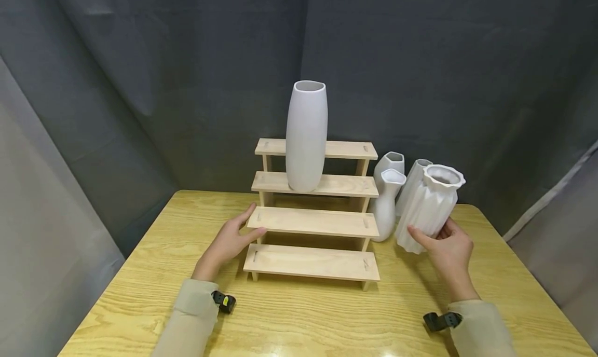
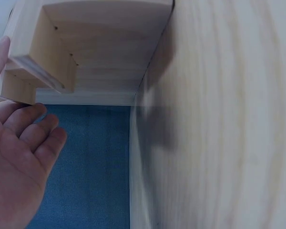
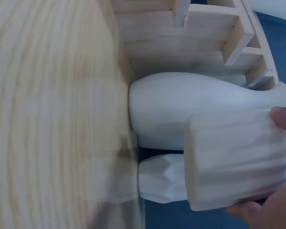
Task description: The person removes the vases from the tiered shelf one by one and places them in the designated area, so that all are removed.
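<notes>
In the head view, a yellow-brown wood-grained tabletop (image 1: 289, 326) runs back to a dark grey curtain (image 1: 224, 61), with paler cloth (image 1: 42, 217) at the left side. A four-tier pale wooden stand (image 1: 310, 221) is on the tabletop, and a tall vase (image 1: 306, 136) stands upright on its second shelf from the top. The left hand (image 1: 229, 240) is at the stand's left end, thumb and fingers against the second shelf from the bottom; its grip is loose. The right hand (image 1: 450, 250) grasps a ribbed vase (image 1: 426, 214), tilted with its mouth to the right. Left of it, beside the stand, is a necked vase (image 1: 384, 211), with two more white vases (image 1: 411, 183) behind. Pale sleeves (image 1: 184, 315) cover both forearms.

The left wrist view alone shows the stand's undersides and the left palm with its fingers extended, uncurled. The cloth behind looks blue here.

The right wrist view brings out what the head view hides: the ribbed vase's base is off the tabletop, thumb on one side and a finger on the other. Beyond it, the necked vase's base meets the tabletop next to the stand, and a faceted vase (image 3: 162, 179) shows its zigzag-cut lower part.
</notes>
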### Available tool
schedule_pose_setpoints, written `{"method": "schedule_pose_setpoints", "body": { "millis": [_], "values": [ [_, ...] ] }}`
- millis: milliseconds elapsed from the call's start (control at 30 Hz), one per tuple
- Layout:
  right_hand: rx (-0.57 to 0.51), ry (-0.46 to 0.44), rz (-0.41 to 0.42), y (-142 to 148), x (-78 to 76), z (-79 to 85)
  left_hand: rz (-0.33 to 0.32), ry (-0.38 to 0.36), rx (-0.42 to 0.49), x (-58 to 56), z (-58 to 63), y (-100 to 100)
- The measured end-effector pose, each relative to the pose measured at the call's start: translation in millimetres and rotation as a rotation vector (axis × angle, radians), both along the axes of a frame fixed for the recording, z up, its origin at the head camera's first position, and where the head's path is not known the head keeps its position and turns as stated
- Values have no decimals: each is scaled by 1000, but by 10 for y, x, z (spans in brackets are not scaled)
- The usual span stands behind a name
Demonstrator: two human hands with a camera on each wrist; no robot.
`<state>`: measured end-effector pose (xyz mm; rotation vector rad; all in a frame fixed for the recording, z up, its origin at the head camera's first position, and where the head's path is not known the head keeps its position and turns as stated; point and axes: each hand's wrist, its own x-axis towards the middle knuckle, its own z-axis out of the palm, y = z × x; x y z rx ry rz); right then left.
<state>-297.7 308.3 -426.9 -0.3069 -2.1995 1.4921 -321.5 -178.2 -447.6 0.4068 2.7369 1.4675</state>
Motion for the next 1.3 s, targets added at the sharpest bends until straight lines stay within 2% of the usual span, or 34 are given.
{"method": "schedule_pose_setpoints", "body": {
  "millis": [267, 533, 767, 1300],
  "values": [
    [24, -17, -13, 31, -89, -69, 9, 9, -2, 6, 34, 4],
    [-47, -70, 1, 88, -164, -198, 9, 6, -8, 12, 20, 9],
    [-80, -71, -13, 129, -237, -293, 5, 12, -6, 21, 18, 8],
    [-129, -123, 34, 146, -344, -348, -5, 23, -3, 8, -1, -6]
  ]
}}
